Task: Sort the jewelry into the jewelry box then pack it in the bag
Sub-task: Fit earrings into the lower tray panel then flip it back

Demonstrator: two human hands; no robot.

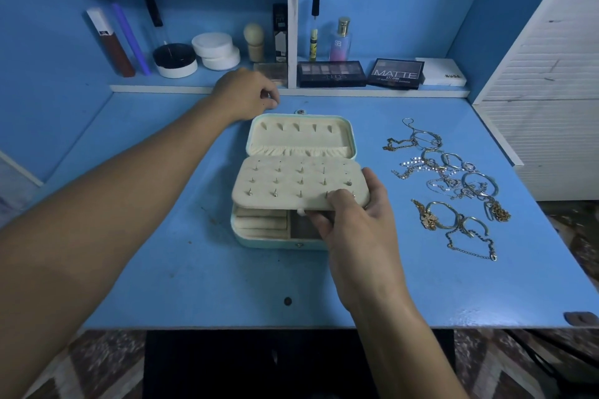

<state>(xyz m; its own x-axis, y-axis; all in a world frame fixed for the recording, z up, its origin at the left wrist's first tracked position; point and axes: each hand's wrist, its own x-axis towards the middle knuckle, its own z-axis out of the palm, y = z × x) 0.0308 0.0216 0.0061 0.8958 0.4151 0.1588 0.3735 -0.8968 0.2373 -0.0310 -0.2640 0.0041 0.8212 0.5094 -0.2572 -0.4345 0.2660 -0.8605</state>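
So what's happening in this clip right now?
A person is working at a blue table with an open jewelry box in front of them. Their right hand grips the cream earring panel, raised over the lower compartments, while the left hand holds the lid's back corner. The jewelry, a tangle of chains, bangles and rings, lies unsorted on the table to the right.

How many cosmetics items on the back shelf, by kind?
Palettes and flat compacts: 4, e.g. MATTE palette
Round jars: 3, e.g. black-lidded jar
Upright tubes, bottles, sticks: 6, e.g. perfume bottle
Brush: 1, round-headed brush
Total: 14
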